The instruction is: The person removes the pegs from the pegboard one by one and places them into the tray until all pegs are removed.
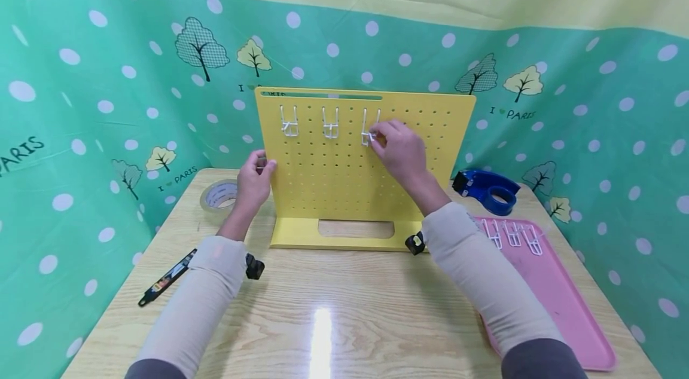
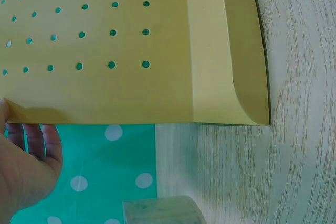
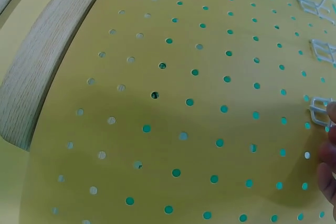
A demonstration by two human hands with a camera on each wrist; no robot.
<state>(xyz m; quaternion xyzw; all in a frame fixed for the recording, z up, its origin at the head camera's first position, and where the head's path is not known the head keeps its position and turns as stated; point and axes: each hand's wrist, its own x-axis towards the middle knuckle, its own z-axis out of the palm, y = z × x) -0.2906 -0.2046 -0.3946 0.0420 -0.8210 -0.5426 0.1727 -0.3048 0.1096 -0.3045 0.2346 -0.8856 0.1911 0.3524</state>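
Observation:
A yellow pegboard point(image 1: 334, 193) stands upright on its base, with two white wire hooks point(image 1: 289, 128) point(image 1: 331, 130) hanging at its upper left. My right hand point(image 1: 401, 149) pinches a third white hook point(image 1: 365, 137) against the board, to the right of those two; in the right wrist view the fingers point(image 3: 328, 156) reach that hook point(image 3: 319, 113) at the frame's edge. With my left hand point(image 1: 254, 180) I grip the board's left edge, thumb in front and fingers behind. The left wrist view shows this hand point(image 2: 29, 166) at the edge of the board point(image 2: 131, 95).
On the right lies a pink tray point(image 1: 565, 301) with several white hooks point(image 1: 513, 234) near its far end. Behind it is a blue tape dispenser point(image 1: 487, 189). A tape roll point(image 1: 219, 195) and a black strip-shaped item point(image 1: 168, 277) lie on the left. A patterned curtain point(image 1: 344, 38) hangs behind.

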